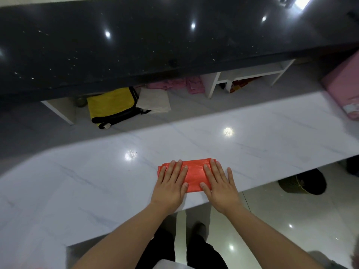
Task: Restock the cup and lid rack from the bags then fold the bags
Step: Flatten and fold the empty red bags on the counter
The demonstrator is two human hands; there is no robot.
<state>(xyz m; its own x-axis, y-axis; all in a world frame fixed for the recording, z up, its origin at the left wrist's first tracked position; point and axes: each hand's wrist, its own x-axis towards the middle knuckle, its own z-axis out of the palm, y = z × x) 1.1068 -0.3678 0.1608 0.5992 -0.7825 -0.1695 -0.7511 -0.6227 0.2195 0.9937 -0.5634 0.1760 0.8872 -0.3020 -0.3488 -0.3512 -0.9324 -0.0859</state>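
Note:
A red plastic bag (194, 172), folded into a small flat rectangle, lies near the front edge of the white marble counter (97, 171). My left hand (172, 183) rests flat on its left half, fingers spread and palm down. On the bag's right half my right hand (218, 183) lies flat the same way. Neither hand grips the bag; both press on top of it. The cup and lid rack is not in view.
A black glossy raised counter (136, 45) runs across the back. Below it on the floor sit a yellow and black bag (112, 105), a beige bag (153, 100), pink items (184, 84) and a white shelf (248, 74). A pink box (345, 88) stands at right; a dark bin (303, 183) sits under the counter edge.

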